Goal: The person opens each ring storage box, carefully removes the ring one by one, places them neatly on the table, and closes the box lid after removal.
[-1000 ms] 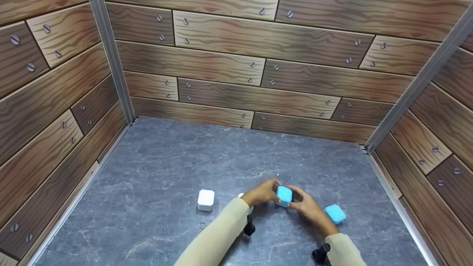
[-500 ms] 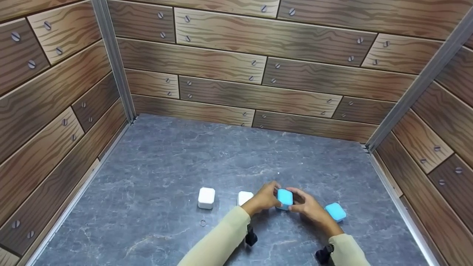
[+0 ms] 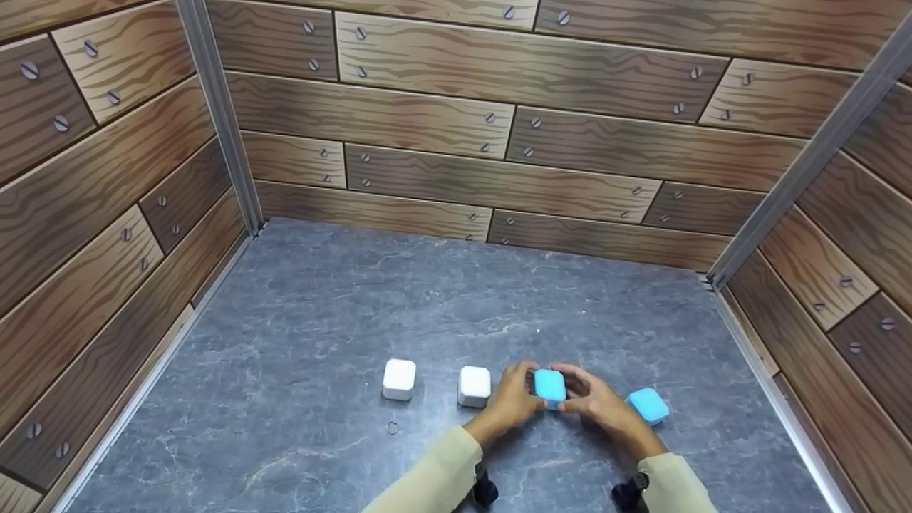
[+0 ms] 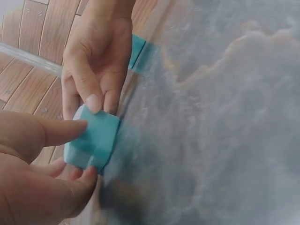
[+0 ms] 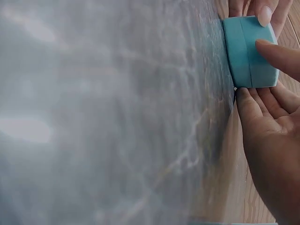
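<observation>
Both hands are at one small light-blue box (image 3: pixel 549 385) with rounded corners. The left hand (image 3: pixel 514 396) holds it from the left, thumb on the near side and fingers round behind. From the other side the right hand (image 3: pixel 595 400) grips it between thumb and fingers. The right wrist view shows a thin seam across the blue box (image 5: pixel 249 52), whose base is right at the grey tabletop (image 5: pixel 117 103). A second blue box (image 3: pixel 648 405) sits beyond the right wrist. Just left of the left hand stands a white box (image 3: pixel 474 385).
Another white box (image 3: pixel 399 378) stands further left, with a small thin ring (image 3: pixel 392 427) lying in front of it. Wood-plank-patterned walls (image 3: pixel 427 128) with grey metal corner posts (image 3: pixel 231 135) enclose the marbled surface on the left, back and right.
Both hands have moved slightly down and nearer the person with the blue box between them. The white box beside the left hand, mostly covered before, is now in full sight.
</observation>
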A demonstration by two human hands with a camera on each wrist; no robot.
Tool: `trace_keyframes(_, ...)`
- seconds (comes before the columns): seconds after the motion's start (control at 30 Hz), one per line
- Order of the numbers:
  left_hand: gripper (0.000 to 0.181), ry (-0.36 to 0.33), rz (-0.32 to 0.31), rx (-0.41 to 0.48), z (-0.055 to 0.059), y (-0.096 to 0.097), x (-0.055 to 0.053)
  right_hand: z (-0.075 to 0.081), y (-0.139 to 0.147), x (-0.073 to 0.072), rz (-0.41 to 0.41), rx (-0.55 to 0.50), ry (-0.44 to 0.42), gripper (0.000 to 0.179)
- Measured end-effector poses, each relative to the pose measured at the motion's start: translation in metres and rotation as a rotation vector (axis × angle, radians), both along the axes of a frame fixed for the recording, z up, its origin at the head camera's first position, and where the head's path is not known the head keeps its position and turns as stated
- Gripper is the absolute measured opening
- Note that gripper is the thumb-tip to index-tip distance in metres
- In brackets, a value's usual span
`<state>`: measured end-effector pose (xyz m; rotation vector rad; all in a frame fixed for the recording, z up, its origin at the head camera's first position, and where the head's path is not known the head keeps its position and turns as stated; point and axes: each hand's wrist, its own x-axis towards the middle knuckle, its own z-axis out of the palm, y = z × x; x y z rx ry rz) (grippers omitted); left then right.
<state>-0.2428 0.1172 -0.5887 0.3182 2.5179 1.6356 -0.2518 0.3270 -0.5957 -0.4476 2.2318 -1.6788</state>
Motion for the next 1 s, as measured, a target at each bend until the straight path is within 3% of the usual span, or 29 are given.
trace_keyframes(0.3,0.058,-0.013,0.011,0.185,-0.012,0.0,0.008,0.001,0.0,0.004,0.033,-0.009,-0.006,0.077)
trace_keyframes(0.77,0.06,0.021,0.031,0.255,-0.021,-0.003,0.012,0.001,-0.008,0.006,0.005,-0.043,-0.09,0.077)
trace_keyframes(1.0,0.055,0.039,0.018,0.279,-0.019,-0.005,0.01,0.0,-0.009,0.003,0.009,-0.041,-0.071,0.076)
